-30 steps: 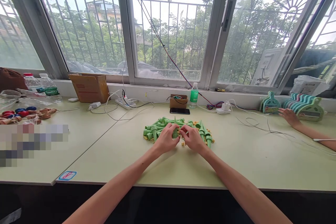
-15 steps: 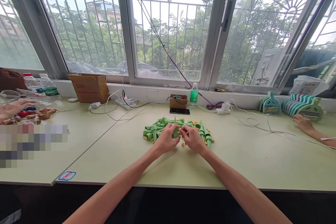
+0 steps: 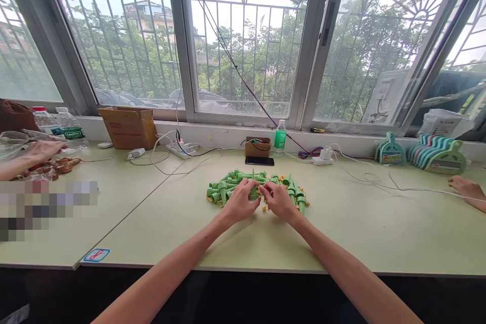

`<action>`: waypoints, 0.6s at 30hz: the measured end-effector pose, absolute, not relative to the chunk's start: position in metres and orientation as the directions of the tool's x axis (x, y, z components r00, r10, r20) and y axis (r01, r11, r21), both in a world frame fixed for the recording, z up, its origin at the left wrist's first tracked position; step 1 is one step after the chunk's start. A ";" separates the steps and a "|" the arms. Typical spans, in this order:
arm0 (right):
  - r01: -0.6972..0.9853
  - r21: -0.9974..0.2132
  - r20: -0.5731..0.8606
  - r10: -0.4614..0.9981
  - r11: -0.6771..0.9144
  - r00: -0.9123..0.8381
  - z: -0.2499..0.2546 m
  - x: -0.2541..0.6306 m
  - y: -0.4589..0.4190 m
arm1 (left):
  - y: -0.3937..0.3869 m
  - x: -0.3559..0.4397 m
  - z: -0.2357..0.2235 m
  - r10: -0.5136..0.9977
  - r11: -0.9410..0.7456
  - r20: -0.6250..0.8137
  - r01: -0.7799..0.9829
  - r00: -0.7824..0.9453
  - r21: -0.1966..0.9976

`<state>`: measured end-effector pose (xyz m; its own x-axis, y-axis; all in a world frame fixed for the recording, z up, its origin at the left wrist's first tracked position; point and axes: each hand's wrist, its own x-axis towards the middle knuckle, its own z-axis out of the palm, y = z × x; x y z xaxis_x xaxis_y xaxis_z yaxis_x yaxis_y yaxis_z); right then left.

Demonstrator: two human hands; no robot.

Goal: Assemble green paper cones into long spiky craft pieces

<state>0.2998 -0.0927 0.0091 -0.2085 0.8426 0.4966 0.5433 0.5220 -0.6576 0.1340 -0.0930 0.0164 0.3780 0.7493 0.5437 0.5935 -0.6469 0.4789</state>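
Note:
My left hand [image 3: 241, 201] is closed around a green plastic spike [image 3: 253, 191], which stands point up between thumb and fingers. Beside it, my right hand [image 3: 280, 201] has thumb and forefinger pinched together close to the spike; whatever they hold is too small and hidden to name. Behind my hands lies a heap of green plastic spikes [image 3: 223, 193] with ring-shaped collars, and more spikes [image 3: 301, 202] lie to the right. Small yellow pieces [image 3: 265, 208] are scattered under and among them.
Behind the heap are a black phone [image 3: 259, 161], a small cardboard box [image 3: 258, 147] and a green-labelled bottle [image 3: 280, 137]. Cables and a power strip [image 3: 182, 149] run along the sill. Other people's hands show at left [image 3: 45, 151] and right [image 3: 465, 187], near teal boards [image 3: 436, 154].
My hands and the spike have hardly moved. At right, another person's hand has drawn away from the teal boards; at left, another person's hand has shifted rightward.

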 end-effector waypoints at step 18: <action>0.486 -0.681 0.517 0.830 0.547 -0.210 0.014 0.299 -0.096 | -0.092 0.133 0.017 0.757 -0.637 0.542 0.599 0.365 0.486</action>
<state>0.2990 -0.0962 0.0141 -0.2095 0.8301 0.5167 0.4864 0.5469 -0.6814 0.1332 -0.0917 0.0166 0.3652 0.7571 0.5417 0.5990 -0.6365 0.4859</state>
